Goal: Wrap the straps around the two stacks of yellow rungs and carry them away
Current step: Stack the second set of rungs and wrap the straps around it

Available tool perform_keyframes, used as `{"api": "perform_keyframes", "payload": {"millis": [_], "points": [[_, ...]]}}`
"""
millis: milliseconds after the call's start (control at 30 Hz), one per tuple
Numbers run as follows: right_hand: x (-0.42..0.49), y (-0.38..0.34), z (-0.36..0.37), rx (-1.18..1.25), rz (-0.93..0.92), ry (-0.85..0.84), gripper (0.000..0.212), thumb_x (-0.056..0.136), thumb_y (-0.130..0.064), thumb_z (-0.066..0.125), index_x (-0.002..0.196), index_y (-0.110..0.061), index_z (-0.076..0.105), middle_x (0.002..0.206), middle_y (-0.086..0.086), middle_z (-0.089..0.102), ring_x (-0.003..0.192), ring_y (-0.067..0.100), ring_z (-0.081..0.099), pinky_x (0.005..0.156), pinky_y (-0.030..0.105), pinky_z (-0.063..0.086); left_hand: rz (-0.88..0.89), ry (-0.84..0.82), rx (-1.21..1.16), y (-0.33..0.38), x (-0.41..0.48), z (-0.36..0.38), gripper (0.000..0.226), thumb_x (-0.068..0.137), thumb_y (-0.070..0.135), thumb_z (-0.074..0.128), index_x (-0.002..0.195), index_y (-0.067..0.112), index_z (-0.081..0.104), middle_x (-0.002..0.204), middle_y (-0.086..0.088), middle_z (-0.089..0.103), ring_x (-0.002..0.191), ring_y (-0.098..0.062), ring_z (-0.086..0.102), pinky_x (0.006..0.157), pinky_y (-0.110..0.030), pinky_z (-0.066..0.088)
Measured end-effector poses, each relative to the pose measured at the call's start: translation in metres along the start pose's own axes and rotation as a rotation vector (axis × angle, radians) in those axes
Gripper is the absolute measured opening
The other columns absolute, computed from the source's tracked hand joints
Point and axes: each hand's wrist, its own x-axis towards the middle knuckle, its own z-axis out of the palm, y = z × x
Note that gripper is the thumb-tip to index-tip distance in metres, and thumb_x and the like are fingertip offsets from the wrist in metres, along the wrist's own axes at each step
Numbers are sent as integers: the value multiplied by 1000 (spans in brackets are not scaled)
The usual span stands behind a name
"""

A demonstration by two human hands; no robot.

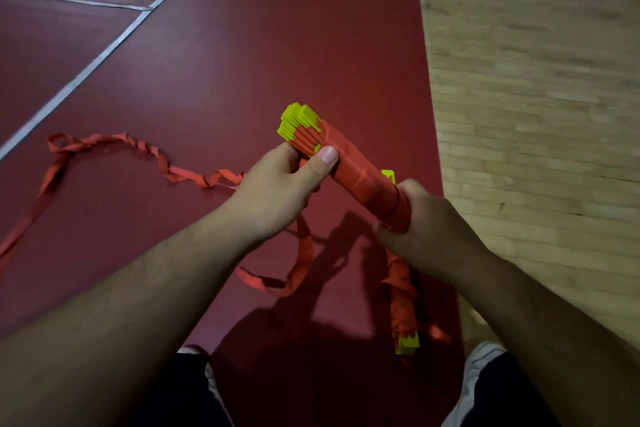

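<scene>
We hold one stack of yellow rungs (297,121) up over the red floor (242,55), with the red strap (363,180) wound round it. Our left hand (280,184) grips its far end and our right hand (427,224) grips its near end. The other stack (404,312) is below our right hand. Loose strap trails left.

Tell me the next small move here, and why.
Probably pull the loose strap taut with the left hand and wind another turn round the bundle: its yellow ends show, much strap trails on the floor, and the right hand grips the lower end.
</scene>
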Motion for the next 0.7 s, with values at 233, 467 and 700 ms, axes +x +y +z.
{"api": "perform_keyframes", "payload": {"millis": [233, 467, 700], "points": [[1, -4, 1, -6, -27, -49, 37, 84, -44, 69, 104, -31, 41, 89, -7, 58, 82, 20, 62, 70, 39, 51, -50, 12, -229, 5, 0, -1, 39, 84, 56, 63, 69, 22, 51, 61, 4, 42, 57, -14, 39, 65, -39, 37], [1, -2, -5, -1, -27, 8, 46, 74, -49, 78, 103, -35, 46, 86, -9, 62, 79, 14, 63, 67, 36, 52, 3, 2, -296, 8, -1, -4, 29, 87, 42, 65, 74, 21, 49, 61, 7, 35, 59, -13, 33, 69, -39, 38], [3, -7, -13, 132, -93, -213, 47, 65, -39, 88, 102, -27, 62, 88, -8, 68, 80, 5, 64, 70, 27, 49, 62, 95, -365, 17, -3, -4, 28, 72, 46, 63, 78, 20, 56, 71, -7, 46, 66, -22, 45, 67, -43, 44]]}}
